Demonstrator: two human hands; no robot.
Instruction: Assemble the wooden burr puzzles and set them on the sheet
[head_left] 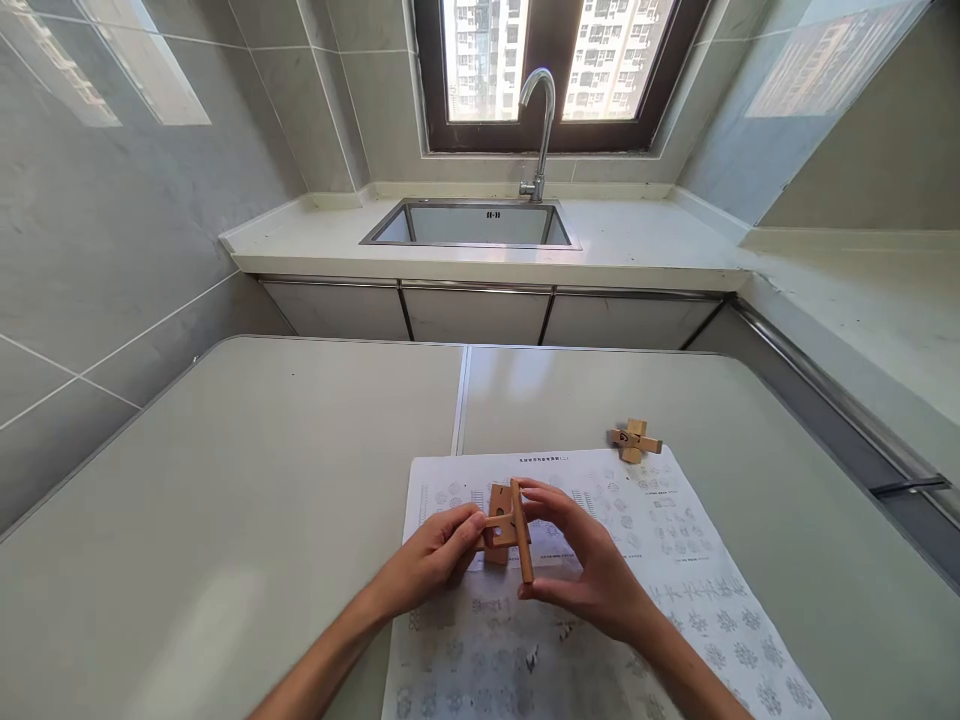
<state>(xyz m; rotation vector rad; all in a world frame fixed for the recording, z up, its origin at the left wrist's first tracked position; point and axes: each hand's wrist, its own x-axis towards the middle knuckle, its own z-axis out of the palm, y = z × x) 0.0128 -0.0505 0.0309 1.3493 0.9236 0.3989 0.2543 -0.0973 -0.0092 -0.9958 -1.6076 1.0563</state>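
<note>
Fingers of both the left hand and right hand grasp a part-assembled wooden burr puzzle above the instruction sheet. Judged mid-assembly; next, the long bar must be slid along its notch squarely.

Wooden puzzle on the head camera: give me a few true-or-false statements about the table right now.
1. Both hands hold the wooden puzzle above the printed sheet. True.
2. The right hand pinches a long wooden bar of it. True.
3. The left hand rests flat on the table. False: its fingers grip the puzzle.
4. A second wooden puzzle lies in the sink. False: it sits on the table at the sheet's far right corner.
5. The faucet is running. False: no water shows.
</note>
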